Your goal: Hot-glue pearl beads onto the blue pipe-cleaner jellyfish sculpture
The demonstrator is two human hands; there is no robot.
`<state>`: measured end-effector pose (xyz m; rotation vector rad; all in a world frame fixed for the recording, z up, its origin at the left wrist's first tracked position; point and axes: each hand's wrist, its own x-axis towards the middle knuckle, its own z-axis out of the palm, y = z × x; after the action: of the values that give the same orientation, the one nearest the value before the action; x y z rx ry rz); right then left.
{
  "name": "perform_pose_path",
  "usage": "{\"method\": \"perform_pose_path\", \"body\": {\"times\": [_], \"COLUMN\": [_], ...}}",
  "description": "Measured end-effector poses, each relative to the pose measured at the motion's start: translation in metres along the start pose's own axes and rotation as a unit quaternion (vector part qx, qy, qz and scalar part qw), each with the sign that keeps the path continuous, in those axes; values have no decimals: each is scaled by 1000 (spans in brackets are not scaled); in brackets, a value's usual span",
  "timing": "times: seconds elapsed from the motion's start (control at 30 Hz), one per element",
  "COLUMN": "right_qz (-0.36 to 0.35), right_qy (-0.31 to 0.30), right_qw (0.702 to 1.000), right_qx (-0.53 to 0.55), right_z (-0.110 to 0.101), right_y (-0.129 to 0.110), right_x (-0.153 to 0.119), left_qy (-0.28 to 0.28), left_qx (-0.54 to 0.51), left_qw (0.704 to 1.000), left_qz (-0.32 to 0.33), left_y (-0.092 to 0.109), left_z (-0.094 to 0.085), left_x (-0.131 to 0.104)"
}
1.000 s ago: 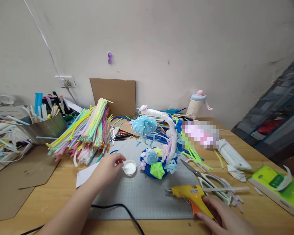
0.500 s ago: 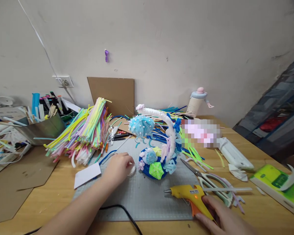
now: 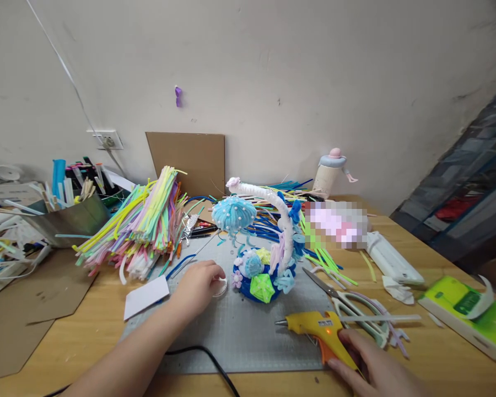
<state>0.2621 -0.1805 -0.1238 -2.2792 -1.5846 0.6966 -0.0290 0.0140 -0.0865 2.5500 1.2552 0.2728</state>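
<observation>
My left hand (image 3: 200, 286) rests over the grey cutting mat (image 3: 240, 347), its fingers curled at a small clear round dish (image 3: 220, 287); whether they pinch anything is hidden. My right hand (image 3: 367, 361) is wrapped round the handle of a yellow glue gun (image 3: 320, 328), whose nozzle points left and whose glue stick sticks out behind. Between and beyond the hands stands a fuzzy craft piece: a blue base (image 3: 254, 293) with flowers and a green star shape (image 3: 262, 288), a white curved arm (image 3: 286, 220), and a light blue beaded jellyfish (image 3: 233, 214) hanging from its tip.
Scissors (image 3: 334, 295) lie right of the base. A pile of coloured pipe cleaners (image 3: 149, 220) and a white card (image 3: 146, 298) are at left. A black cable (image 3: 206, 353) crosses the mat's front. Farther right are a white case (image 3: 394, 259) and a green pack (image 3: 467, 314).
The whole view has shifted slightly. The hanging jellyfish has swung a little to the left. Both hands keep nearly the same pose.
</observation>
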Motion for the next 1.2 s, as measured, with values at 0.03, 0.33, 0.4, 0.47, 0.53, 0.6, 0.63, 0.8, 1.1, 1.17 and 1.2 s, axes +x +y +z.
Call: {"method": "perform_pose_path", "body": {"times": [0.03,0.33,0.4,0.47,0.53,0.6,0.63,0.8,1.1,1.17,1.2], "right_qz": [-2,-4,-2,0,3,5,5,-14,-71,-46,-32], "right_qy": [6,13,16,17,11,7,7,40,140,116,94], "right_qw": [1000,1000,1000,1000,1000,1000,1000,999,982,981,978], "right_qx": [0,-10,-12,-15,-20,-23,-23,-21,104,151,182], "right_z": [0,3,3,3,3,4,5,12,7,3,1], "right_y": [1,1,1,1,1,1,1,9,2,-6,-10], "right_x": [0,-1,0,0,-1,-1,-1,-2,-11,-16,-19], "left_qy": [-5,-37,-41,-49,-59,-67,-71,-86,-71,-66,-66], "left_qx": [-8,-4,2,7,14,25,30,50,75,69,63], "left_qw": [1000,997,996,995,993,992,991,987,986,987,987], "left_qz": [3,-67,-78,-90,-99,-106,-109,-127,-132,-130,-131], "left_y": [0,10,10,10,11,12,12,15,26,23,21], "left_z": [0,4,4,4,4,2,2,-1,-4,-3,-2], "left_x": [0,7,9,10,13,16,17,24,21,20,20]}}
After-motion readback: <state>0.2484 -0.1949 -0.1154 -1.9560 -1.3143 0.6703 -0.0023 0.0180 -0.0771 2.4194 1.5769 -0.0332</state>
